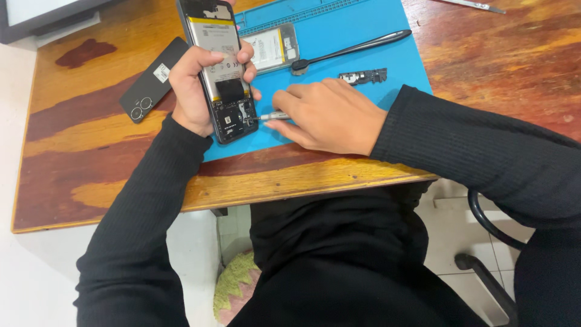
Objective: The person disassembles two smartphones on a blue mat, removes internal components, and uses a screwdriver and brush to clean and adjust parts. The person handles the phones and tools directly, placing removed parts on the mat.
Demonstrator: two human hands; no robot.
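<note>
My left hand (192, 91) grips an opened black phone (219, 66) with its back off, so the battery and the lower board show. The phone is tilted up over a blue work mat (357, 54). My right hand (327, 115) pinches a small silver screwdriver (272, 115); its tip touches the phone's lower right edge near the board. Both arms wear black sleeves.
A black back cover (151, 82) with camera rings lies left of the phone on the wooden table (91, 157). On the mat are a second phone body (273, 48), a black brush (351, 47) and a small black part (363, 76). A chair base (484, 266) stands lower right.
</note>
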